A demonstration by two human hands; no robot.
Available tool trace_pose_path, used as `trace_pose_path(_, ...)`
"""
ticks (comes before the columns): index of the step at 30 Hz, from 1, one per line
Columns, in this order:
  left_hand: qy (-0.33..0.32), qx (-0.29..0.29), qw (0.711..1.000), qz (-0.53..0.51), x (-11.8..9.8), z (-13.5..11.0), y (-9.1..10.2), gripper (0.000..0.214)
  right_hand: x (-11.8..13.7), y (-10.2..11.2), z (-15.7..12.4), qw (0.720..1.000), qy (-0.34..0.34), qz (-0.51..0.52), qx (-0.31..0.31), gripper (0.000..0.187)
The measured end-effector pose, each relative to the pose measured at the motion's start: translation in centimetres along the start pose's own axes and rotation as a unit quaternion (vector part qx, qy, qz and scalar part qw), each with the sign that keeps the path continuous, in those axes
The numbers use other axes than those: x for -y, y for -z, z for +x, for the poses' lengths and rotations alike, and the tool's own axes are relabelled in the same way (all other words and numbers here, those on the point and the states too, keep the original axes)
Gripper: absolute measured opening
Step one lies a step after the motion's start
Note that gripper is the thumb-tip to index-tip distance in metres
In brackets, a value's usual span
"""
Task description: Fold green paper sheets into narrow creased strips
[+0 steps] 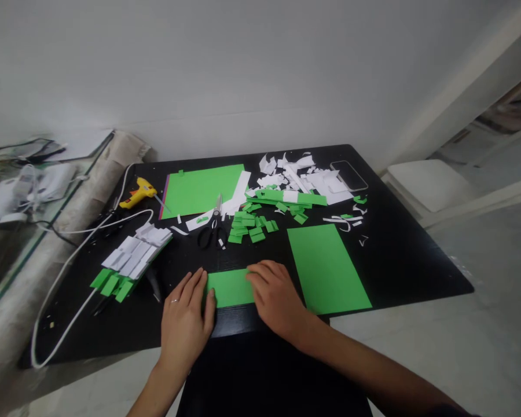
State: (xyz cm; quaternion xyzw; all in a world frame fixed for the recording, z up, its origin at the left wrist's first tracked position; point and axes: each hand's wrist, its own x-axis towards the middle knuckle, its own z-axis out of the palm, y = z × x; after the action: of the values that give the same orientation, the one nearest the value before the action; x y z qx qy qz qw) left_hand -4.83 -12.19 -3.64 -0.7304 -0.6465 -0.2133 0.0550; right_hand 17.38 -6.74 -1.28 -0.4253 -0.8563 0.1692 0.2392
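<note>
A green paper piece (230, 288), wide and low like a folded sheet, lies at the table's front edge between my hands. My left hand (186, 310) rests flat over its left end, fingers stretched out and thumb by the lower corner. Over the right end my right hand (275, 298) is curled, its fingers bent together on the paper; the tips are partly hidden. Just right of that hand lies a larger green sheet (330, 269). Small green paper pieces (247, 226) are heaped beyond my hands, and black-handled scissors (215, 223) lie beside them.
A yellow glue gun (139, 193) and its white cord (54, 269) occupy the left side. White paper pieces with green ends (132, 255) are stacked nearby. Farther back are green sheets (195, 191), white scraps (295, 174) and a clear phone case (349, 175) on the black table (403, 255).
</note>
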Motion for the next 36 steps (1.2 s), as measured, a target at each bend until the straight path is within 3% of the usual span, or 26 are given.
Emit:
trace_pose_path(4, -0.007, -0.004, 1.0, -0.009, 0.3, -0.1, 0.0, 0.04, 2.5, -2.2, 1.7, 0.994, 0.092, 0.011, 0.06, 0.024)
trace_pose_path(8, -0.014, 0.001, 1.0, -0.012, 0.5, -0.2, 0.0, 0.04, 3.2, -3.0, 1.8, 0.995, 0.077, 0.007, 0.071, 0.027)
trace_pose_path(19, 0.006, -0.004, 1.0, -0.02, 0.2, -0.1, -0.1, 0.04, -2.7, 1.8, -3.4, 0.999, -0.033, 0.019, -0.016, 0.04)
trace_pose_path(25, 0.014, -0.004, 0.999, -0.03, 0.2, -0.1, -0.1, 0.039, -3.1, 3.2, -1.3, 0.994, -0.09, 0.036, -0.04, 0.022)
trace_pose_path(28, 0.011, -0.003, 1.0, -0.026, 0.3, -0.1, -0.1, 0.039, -1.6, 3.0, 1.3, 0.994, -0.101, 0.038, -0.004, 0.012)
trace_pose_path(30, 0.006, -0.002, 1.0, -0.022, 0.4, -0.2, -0.2, 0.039, -0.1, 2.4, 2.8, 0.99, -0.118, 0.036, 0.07, 0.007)
trace_pose_path(32, 0.003, -0.001, 1.0, -0.02, 0.4, -0.2, -0.2, 0.039, 1.1, 1.8, 4.0, 0.981, -0.131, 0.017, 0.145, 0.014)
trace_pose_path(36, 0.002, 0.0, 1.0, -0.021, 0.4, -0.2, -0.1, 0.039, 1.1, 1.2, 4.7, 0.965, -0.181, -0.063, 0.178, 0.022)
